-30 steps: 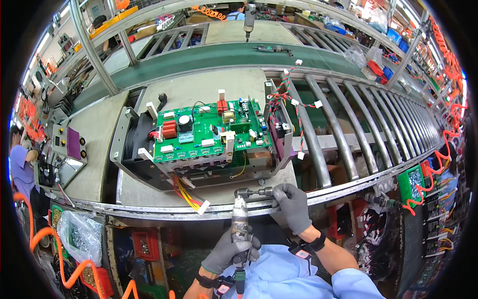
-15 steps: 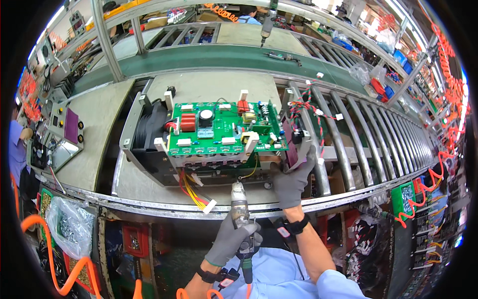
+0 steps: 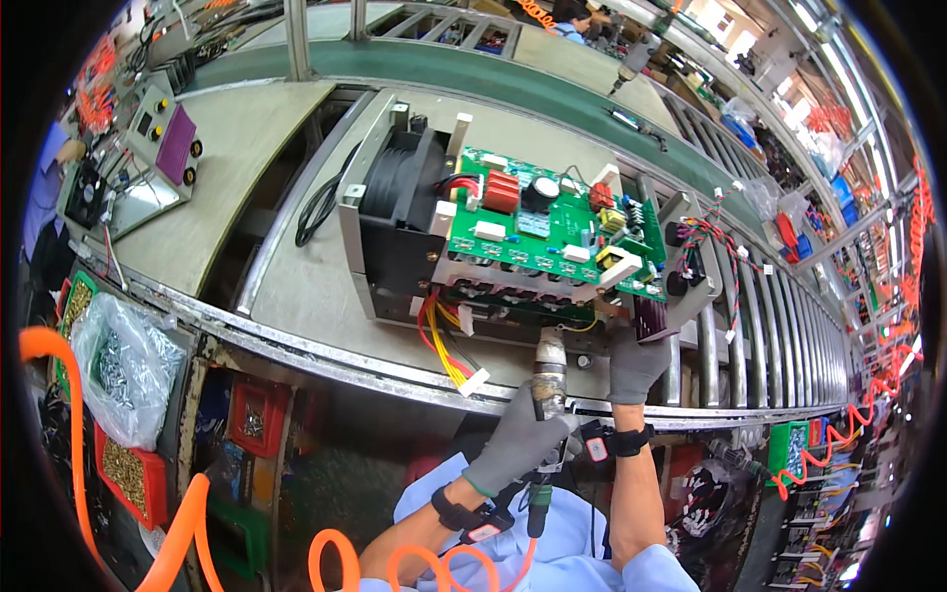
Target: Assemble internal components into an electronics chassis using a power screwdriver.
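My left hand (image 3: 518,439), in a grey glove, is closed round an air screwdriver (image 3: 549,380) that points away from me. Its tip meets the front lower side of an open chassis (image 3: 395,276), close to a thin yellow wire (image 3: 589,325). On top of the chassis lies a green circuit board (image 3: 533,252) with red, white and black parts. My gloved right hand (image 3: 638,373) reaches in at the chassis's right end, against the purple-faced end panel (image 3: 653,321); its fingertips are mostly hidden there. A bundle of red and yellow wires (image 3: 439,345) with a white connector hangs from the front.
Metal rollers (image 3: 764,345) run off to the right. At left stands another unit with a purple panel (image 3: 176,143). Below it are a bag of screws (image 3: 128,370) and red bins (image 3: 258,419). An orange coiled air hose (image 3: 182,533) crosses the foreground. Another screwdriver (image 3: 636,128) lies on the green belt.
The view has swung, so the chassis appears farther right. The screwdriver tip has come up to the chassis's front. My right hand has shifted lower, with its fingers now mostly hidden by the end panel.
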Demonstrator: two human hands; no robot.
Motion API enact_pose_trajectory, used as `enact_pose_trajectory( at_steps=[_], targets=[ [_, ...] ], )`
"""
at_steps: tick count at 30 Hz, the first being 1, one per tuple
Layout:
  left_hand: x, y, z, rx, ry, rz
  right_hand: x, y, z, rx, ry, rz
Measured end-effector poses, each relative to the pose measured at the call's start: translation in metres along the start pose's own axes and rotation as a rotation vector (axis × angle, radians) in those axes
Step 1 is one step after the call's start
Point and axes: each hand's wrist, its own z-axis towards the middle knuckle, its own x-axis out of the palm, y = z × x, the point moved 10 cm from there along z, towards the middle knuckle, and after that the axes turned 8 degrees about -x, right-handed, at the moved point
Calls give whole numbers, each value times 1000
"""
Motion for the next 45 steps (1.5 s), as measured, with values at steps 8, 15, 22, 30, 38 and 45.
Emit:
enact_pose_trajectory(
  at_steps=[8, 15, 22, 30, 38, 45],
  targets=[
    [1, -2, 12, 16, -28, 53, -2, 5, 0, -35, -3, -2],
    [4, -5, 11, 15, -3, 46, -2, -3, 0, -11, 9, 35],
    [0, 6, 28, -13, 23, 101, -2, -10, 0, -30, -11, 14],
    [6, 6, 29, -28, 63, 50, 3, -18, -3, 56, 20, 99],
    [6, 2, 30, 42, 28, 90, 7, -13, 0, 23, 25, 142],
    [18, -15, 5, 3, 0, 12, -21, 7, -15, -60, 159, -47]
  ],
)
